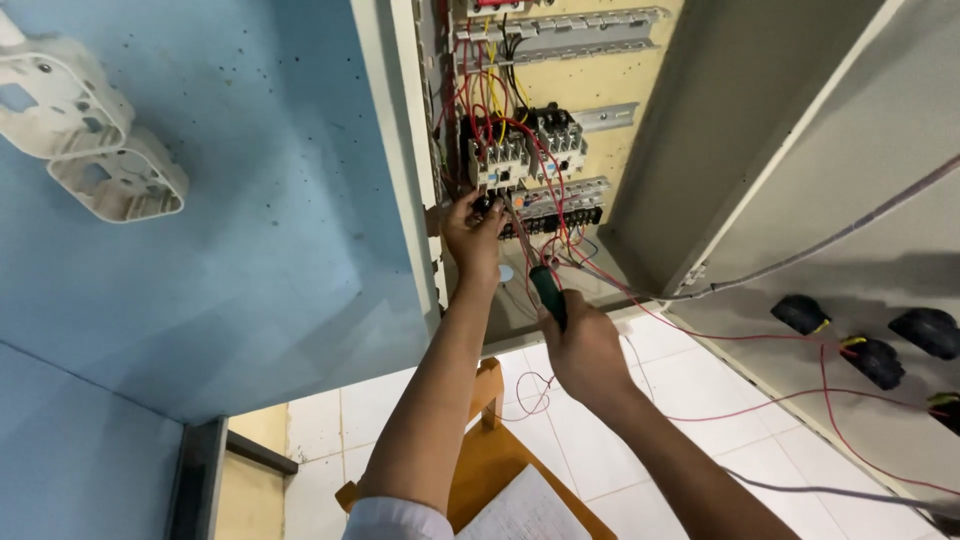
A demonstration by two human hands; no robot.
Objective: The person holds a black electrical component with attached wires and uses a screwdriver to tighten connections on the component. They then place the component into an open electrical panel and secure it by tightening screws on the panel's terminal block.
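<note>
Paper sheets (pixel 525 512) and a white sleeve (pixel 398 520) sit closest to the lens, above a wooden stool (pixel 487 455) on the tiled floor (pixel 700 400), as a person reaches up with both arms into an open electrical cabinet (pixel 640 150) mounted beside a blue wall (pixel 230 200). The left hand (pixel 472 235) is raised to the lower terminals of the contactors (pixel 520 150), its fingers (pixel 482 205) pinched on what looks like a red wire (pixel 470 150) end, though the exact terminal is too small to tell. The right hand (pixel 585 350) is clenched around the green handle of a screwdriver (pixel 547 290), whose shaft points up toward the terminal strip (pixel 560 215) just beside the left hand.

Judging by the scene, the wiring is well under way but unfinished: many red, yellow and black leads already run between the contactors and the rail above, while several red wires hang loose out of the cabinet, trailing down toward the floor and across to the open door (pixel 850 250), where black switch backs (pixel 870 350) are fitted. A grey cable (pixel 800 255) also crosses the door unsecured. Two white plastic brackets (pixel 90 130) are fixed on the wall to the left, well apart from the work.
</note>
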